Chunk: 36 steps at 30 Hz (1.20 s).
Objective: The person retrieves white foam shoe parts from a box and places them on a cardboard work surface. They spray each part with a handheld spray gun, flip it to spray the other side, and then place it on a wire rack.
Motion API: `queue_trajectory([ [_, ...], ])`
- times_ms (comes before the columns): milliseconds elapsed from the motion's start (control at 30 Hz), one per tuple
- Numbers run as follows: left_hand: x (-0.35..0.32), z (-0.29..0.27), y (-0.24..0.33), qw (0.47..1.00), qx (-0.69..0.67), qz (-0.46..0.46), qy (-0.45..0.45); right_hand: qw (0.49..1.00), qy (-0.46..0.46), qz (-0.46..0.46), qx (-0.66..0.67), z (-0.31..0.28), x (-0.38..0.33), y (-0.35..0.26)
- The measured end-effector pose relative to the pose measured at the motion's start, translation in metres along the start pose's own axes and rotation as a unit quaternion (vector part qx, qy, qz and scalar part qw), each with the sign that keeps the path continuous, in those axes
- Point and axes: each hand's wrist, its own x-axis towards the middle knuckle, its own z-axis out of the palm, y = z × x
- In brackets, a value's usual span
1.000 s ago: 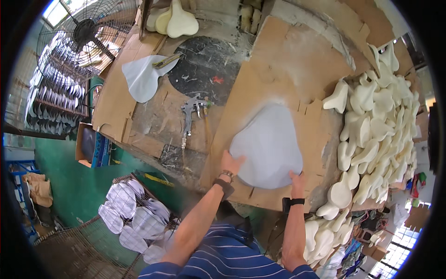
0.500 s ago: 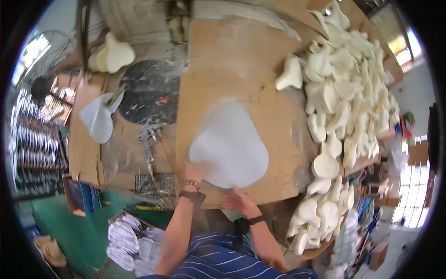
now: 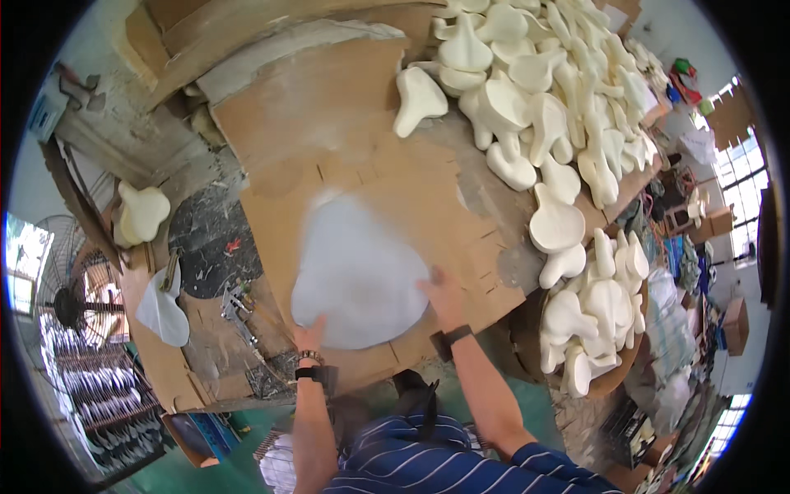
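A light grey, rounded-triangular sheet, shaped like a bicycle saddle cover (image 3: 362, 272), lies on the cardboard with its narrow end away from me; its outline is slightly blurred. At its lower left edge is my left hand (image 3: 310, 336), closed on the rim with the thumb on top. My right hand (image 3: 445, 298) is beside the right edge, fingers stretched out and the thumb touching the sheet. Left of the sheet, a metal spray gun (image 3: 239, 311) rests on the table. Another grey cover piece (image 3: 164, 309) hangs over the table's left side.
Cream foam saddle pads (image 3: 502, 103) are heaped at the far right, with one single pad (image 3: 420, 99) at the heap's left. More fill a round container (image 3: 629, 362) at the right. A foam pad (image 3: 141, 212) stands far left, near a fan (image 3: 70, 305).
The view has swung right, so the table appears turned. My right hand has moved from the sheet's near edge up to its right edge. My left hand stays at the lower left edge.
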Motion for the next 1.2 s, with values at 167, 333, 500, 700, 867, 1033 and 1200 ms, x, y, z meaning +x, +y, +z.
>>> queue_trajectory([
  [167, 0.007, 0.002, -0.016, 0.998, 0.015, 0.055, 0.01, 0.976, -0.052, 0.011, -0.212, -0.009, 0.026, 0.029],
  [333, 0.022, -0.001, -0.034, 0.992, 0.112, 0.049, 0.029, 0.975, -0.042, -0.013, -0.219, -0.004, 0.038, 0.041],
  [500, 0.013, 0.005, -0.037, 0.992, 0.066, 0.109, 0.018, 0.983, -0.078, 0.017, -0.167, -0.003, 0.052, 0.04],
  [700, -0.01, 0.006, 0.015, 0.997, 0.036, 0.074, -0.005, 0.982, -0.103, 0.037, -0.151, -0.008, 0.049, 0.052],
  [867, -0.01, 0.002, 0.006, 0.992, 0.099, 0.052, 0.05, 0.977, -0.108, 0.023, -0.183, 0.002, 0.048, 0.039],
  [1033, -0.031, 0.004, 0.061, 0.952, 0.305, -0.003, 0.034, 0.956, -0.129, -0.043, -0.26, -0.001, 0.044, 0.031],
  [1200, -0.015, 0.014, 0.045, 0.917, 0.328, 0.122, 0.189, 0.927, -0.127, -0.105, -0.338, 0.012, 0.039, 0.008],
])
